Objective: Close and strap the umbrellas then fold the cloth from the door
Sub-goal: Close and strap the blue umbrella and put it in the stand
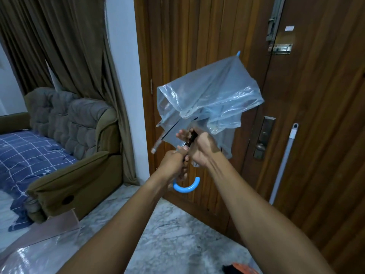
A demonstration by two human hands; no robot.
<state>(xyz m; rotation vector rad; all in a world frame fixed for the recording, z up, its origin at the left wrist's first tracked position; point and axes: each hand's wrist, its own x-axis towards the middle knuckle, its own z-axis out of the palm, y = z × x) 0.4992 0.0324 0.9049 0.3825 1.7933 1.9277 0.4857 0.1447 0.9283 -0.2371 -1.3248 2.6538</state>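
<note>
A clear blue-tinted umbrella (209, 91) is held up in front of the wooden door (316, 115), its plastic canopy half collapsed and crumpled. Its curved blue handle (187, 185) hangs below my hands. My left hand (173, 161) grips the black shaft just above the handle. My right hand (201, 147) is curled round the shaft higher up, at the slider under the canopy. A second transparent umbrella canopy (39, 252) lies on the floor at the lower left. No cloth on the door is in view.
A brown sofa (79, 155) with a blue checked sheet (25, 155) stands at the left under brown curtains (59, 46). A white pole (284, 161) leans against the door at the right. An orange and black object (241, 268) lies at the bottom edge on the marble floor.
</note>
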